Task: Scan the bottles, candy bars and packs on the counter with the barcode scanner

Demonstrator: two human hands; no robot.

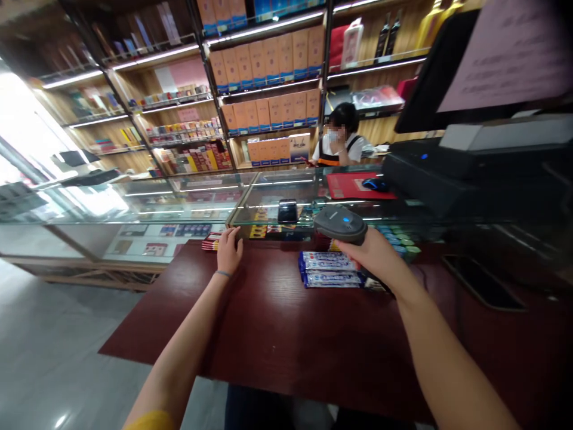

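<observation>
My right hand point(364, 254) is wrapped round the handle of a dark grey barcode scanner point(338, 222), whose head points left above the wooden desk point(268, 328). Blue-and-white wrapped packets point(331, 272) lie side by side just beneath the scanner. At the desk's far edge rests my left hand point(230, 251), fingers stretched forward and apart. Close to its left side sits a small stack of red packets point(210, 241); whether the fingertips touch it I cannot tell.
Behind the desk runs a glass display counter point(192, 203) with a small black device point(287, 211) and a mouse point(375, 184) on top. A phone point(483, 282) lies at right under a monitor point(439, 71). A person point(340, 140) sits beyond, before stocked shelves point(268, 83).
</observation>
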